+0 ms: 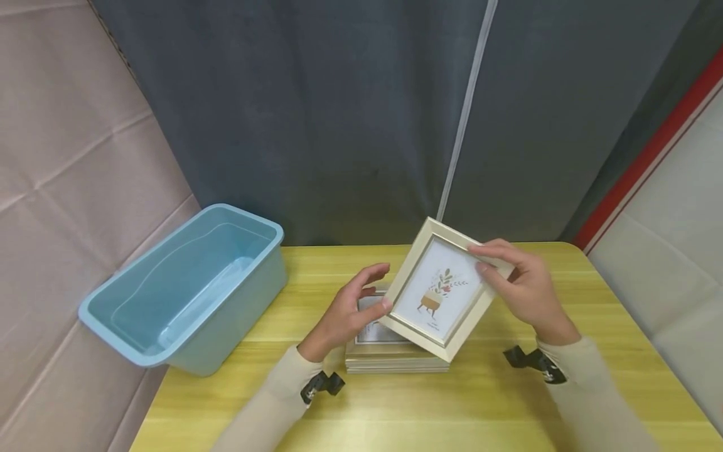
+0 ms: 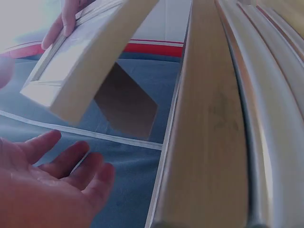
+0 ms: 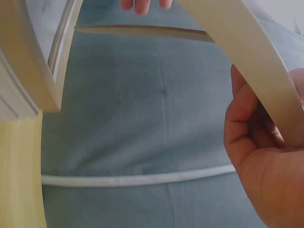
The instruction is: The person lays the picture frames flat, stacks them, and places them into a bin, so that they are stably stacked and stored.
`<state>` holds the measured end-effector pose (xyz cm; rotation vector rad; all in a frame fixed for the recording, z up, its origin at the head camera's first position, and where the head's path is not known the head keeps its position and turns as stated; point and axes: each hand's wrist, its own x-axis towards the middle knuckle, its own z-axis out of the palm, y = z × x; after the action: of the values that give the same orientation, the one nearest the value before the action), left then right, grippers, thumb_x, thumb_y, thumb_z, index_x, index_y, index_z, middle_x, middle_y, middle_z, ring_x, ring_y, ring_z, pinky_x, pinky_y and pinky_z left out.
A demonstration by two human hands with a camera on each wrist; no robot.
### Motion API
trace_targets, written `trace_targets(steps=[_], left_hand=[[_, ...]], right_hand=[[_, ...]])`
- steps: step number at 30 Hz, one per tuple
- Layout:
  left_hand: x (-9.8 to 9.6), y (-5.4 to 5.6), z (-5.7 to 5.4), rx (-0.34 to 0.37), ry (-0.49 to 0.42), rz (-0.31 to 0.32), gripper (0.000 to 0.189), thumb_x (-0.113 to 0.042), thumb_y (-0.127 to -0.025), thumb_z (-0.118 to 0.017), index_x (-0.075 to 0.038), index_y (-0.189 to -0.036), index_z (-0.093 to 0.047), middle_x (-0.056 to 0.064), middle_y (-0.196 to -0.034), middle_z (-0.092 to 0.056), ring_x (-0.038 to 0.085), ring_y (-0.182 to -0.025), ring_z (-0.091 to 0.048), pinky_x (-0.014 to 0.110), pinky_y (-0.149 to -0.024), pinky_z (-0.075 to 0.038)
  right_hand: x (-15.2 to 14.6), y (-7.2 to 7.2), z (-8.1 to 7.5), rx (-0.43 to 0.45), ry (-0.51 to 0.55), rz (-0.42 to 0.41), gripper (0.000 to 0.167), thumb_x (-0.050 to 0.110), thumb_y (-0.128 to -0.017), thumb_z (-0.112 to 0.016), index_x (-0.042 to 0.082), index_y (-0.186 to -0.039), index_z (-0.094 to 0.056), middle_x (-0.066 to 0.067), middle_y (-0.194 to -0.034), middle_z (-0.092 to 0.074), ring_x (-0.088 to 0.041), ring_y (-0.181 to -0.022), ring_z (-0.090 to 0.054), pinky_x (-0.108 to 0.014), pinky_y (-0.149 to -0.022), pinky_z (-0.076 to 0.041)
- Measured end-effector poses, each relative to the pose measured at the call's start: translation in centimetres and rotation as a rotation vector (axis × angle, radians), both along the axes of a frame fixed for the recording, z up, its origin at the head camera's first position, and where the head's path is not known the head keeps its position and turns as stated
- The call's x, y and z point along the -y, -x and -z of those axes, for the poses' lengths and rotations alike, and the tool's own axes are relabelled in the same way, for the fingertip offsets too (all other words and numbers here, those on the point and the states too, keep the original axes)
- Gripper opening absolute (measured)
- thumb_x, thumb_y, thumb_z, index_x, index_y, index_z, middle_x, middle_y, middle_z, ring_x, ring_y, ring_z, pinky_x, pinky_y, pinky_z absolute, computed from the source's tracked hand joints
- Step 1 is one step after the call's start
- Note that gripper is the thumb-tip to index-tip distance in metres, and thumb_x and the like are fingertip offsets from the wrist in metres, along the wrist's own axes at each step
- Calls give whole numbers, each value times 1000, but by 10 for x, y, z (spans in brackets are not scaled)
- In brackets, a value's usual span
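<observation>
A cream picture frame (image 1: 418,282) with a potted-plant print is held up and tilted by my right hand (image 1: 531,289), which grips its right side. The right wrist view shows the fingers (image 3: 242,114) curled behind that side. From the back of the picture frame an easel leg (image 2: 126,104) sticks out. My left hand (image 1: 341,317) is beside the lower left corner, its fingers loosely spread. In the left wrist view a gap separates this hand from the picture frame. Beneath lies a stack of similar picture frames (image 1: 395,365), partly hidden by the raised one.
To the left stands a blue plastic tub (image 1: 248,314) on the wooden table (image 1: 480,402), with nothing seen inside. A dark grey curtain (image 1: 294,125) hangs behind the table. Pale cloth panels are at both sides.
</observation>
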<state>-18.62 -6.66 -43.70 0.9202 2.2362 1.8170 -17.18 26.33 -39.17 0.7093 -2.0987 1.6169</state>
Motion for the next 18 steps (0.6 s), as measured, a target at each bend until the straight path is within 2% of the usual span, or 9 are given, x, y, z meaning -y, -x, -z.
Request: trace_targets(steps=[4,8,12,15,18], left_hand=[[-4,-1,3,47,3,105,71,-39,-102,-65,-16,-163,-37,9,-164,-45,32,-147,-47,55,-116,-46],[-6,-3,6,82,-5,176,72,-44,-104,-63,-18,-165,-34,10,-154,-53,28,-136,-57,40,-107,-54],[-6,-5,10,91,-9,188,73,-43,-104,-62,-12,-164,-33,15,-150,-58,25,-130,-63,36,-103,-57],[-5,-7,10,105,-5,175,72,-44,-103,-64,-14,-163,-36,14,-146,-59,23,-124,-66,37,-98,-59],[-2,-8,10,94,6,145,70,-46,-102,-65,-18,-161,-39,9,-144,-58,21,-124,-63,37,-102,-56]], right_hand=[[9,-3,1,4,42,-92,34,-24,-90,-62,-13,-121,-72,0,-118,-74,-10,-86,-71,-20,-62,-60],[16,-5,2,15,30,-121,34,-24,-90,-62,-12,-121,-72,0,-119,-73,-10,-89,-71,-21,-65,-61],[20,-6,2,24,20,-122,34,-22,-91,-62,-11,-122,-72,0,-120,-73,-10,-92,-71,-21,-67,-61],[20,-5,3,32,37,-117,34,-22,-92,-61,-12,-122,-71,1,-121,-72,-10,-93,-71,-20,-68,-61],[19,-5,5,40,48,-98,33,-21,-93,-60,-13,-123,-70,1,-122,-71,-9,-94,-70,-20,-69,-61]])
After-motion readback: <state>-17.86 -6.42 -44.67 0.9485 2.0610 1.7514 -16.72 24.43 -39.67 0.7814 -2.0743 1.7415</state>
